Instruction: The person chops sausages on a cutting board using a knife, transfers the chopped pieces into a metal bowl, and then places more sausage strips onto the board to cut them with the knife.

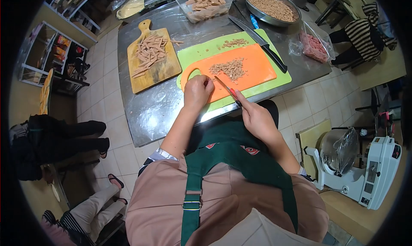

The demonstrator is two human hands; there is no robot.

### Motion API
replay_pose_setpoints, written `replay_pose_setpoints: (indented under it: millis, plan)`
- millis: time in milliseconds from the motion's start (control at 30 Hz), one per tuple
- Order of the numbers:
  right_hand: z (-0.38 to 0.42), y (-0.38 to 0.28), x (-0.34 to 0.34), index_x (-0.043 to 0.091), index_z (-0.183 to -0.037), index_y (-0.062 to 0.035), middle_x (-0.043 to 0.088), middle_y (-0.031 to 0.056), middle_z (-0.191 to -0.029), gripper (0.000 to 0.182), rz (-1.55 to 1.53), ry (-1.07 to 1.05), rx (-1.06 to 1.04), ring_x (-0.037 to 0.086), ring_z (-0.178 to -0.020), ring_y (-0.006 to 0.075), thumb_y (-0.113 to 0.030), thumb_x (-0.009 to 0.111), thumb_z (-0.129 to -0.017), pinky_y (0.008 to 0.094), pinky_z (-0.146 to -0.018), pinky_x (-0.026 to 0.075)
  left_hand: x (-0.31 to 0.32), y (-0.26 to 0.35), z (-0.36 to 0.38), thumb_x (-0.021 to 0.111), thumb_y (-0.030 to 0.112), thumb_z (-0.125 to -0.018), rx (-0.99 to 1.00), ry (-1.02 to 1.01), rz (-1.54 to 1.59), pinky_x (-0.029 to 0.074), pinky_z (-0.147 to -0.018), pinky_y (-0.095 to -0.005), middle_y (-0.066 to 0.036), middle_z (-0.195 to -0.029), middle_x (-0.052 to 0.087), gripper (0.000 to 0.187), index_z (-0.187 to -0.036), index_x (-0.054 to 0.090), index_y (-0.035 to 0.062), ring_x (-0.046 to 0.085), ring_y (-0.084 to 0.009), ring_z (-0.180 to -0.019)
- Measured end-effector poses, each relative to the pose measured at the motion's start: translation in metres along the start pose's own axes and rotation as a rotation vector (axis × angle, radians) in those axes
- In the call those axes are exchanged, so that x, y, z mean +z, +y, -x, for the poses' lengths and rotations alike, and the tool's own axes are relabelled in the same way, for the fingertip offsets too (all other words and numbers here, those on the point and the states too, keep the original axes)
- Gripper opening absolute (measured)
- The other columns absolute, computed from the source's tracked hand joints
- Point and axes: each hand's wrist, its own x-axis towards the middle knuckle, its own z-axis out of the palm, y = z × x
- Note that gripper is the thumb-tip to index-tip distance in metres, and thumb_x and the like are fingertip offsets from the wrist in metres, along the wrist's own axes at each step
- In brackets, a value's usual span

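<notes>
Here, the left hand (197, 90) is seen curled into a loose fist, its fingers drawn together and resting on the near left end of the orange cutting board (253, 70), just beside the board's handle hole. Whether anything is pinched under those fingers cannot be told. The right hand (254, 117) is closed around the handle of a small knife (227, 90), whose handle looks red and whose thin blade is pointed up and to the left, over the board's near edge.

A small heap of diced brown pieces (229, 68) is spread on the middle of the orange board, well clear of both hands. The orange board is laid on a larger green mat (274, 80), smooth and flat, with a second little pile of dice (235, 43) lying on its far part. A long black-handled knife (259, 42) is laid slantwise across the green mat's far right corner.

To the left, a wooden board (165, 70) with a rounded handle is covered with long thin brown strips (149, 55). The table (150, 113) is of dull, scratched metal. At its far edge a clear plastic tub (205, 14) of pale brown slabs, a round metal bowl (292, 18) filled with small dice, and a clear bag (315, 46) of pinkish bits are set.
</notes>
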Motion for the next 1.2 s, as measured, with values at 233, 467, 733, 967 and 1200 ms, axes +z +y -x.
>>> replay_pose_setpoints:
  millis: [233, 467, 733, 967, 1200]
  plan:
    - [-0.009, 0.000, 0.012, 0.032, -0.138, -0.0214, 0.056, 0.0196, -0.066, 0.056, 0.092, -0.016, -0.011, 0.058, -0.060, 0.0364, -0.009, 0.045, -0.085, 0.0456, -0.059, 0.047, 0.002, 0.002, -0.001, 0.063, 0.013, -0.071, -0.015, 0.024, 0.015, 0.048, -0.059, -0.0396, -0.017, -0.066, 0.059, 0.015, -0.068, 0.062, -0.0009, 0.059, -0.0319, -0.061]
    - [-0.002, 0.007, -0.005, 0.035, -0.136, -0.0209, 0.058, 0.0228, -0.072, 0.053, -0.006, -0.070, 0.024, 0.059, -0.066, 0.0379, -0.010, 0.045, -0.085, 0.0458, -0.062, 0.047, 0.004, 0.005, -0.009, 0.062, 0.012, -0.072, 0.022, 0.015, -0.020, 0.048, -0.061, -0.0403, -0.017, -0.067, 0.059, 0.013, -0.068, 0.062, -0.0009, 0.059, -0.0324, -0.062]
    - [-0.015, 0.022, -0.027, 0.042, -0.133, -0.0282, 0.054, 0.0157, -0.076, 0.050, 0.046, 0.140, 0.088, 0.058, -0.072, 0.0331, -0.012, 0.047, -0.086, 0.0432, -0.067, 0.047, 0.003, 0.012, -0.032, 0.054, 0.012, -0.081, 0.153, -0.028, 0.018, 0.046, -0.078, -0.0387, -0.016, -0.097, 0.061, 0.025, -0.103, 0.062, 0.0048, 0.058, -0.0317, -0.091]
    - [-0.026, 0.030, -0.031, 0.056, -0.121, -0.0281, 0.046, 0.0106, -0.074, 0.044, 0.242, 0.341, -0.019, 0.054, -0.072, 0.0281, -0.011, 0.057, -0.080, 0.0400, -0.064, 0.044, 0.006, 0.036, -0.023, 0.055, 0.049, -0.082, 0.348, -0.014, -0.123, 0.023, -0.100, -0.0572, -0.015, -0.142, 0.030, 0.058, -0.131, 0.046, 0.0197, 0.028, -0.0357, -0.130]
    - [-0.021, 0.033, -0.032, 0.062, -0.114, -0.0260, 0.047, 0.0104, -0.074, 0.040, 0.245, 0.391, -0.065, 0.054, -0.073, 0.0272, -0.010, 0.060, -0.077, 0.0389, -0.065, 0.043, 0.022, 0.040, -0.028, 0.047, 0.068, -0.076, 0.371, -0.185, -0.340, 0.006, -0.101, -0.0663, -0.015, -0.147, 0.018, 0.066, -0.130, 0.046, 0.0303, 0.010, -0.0362, -0.137]
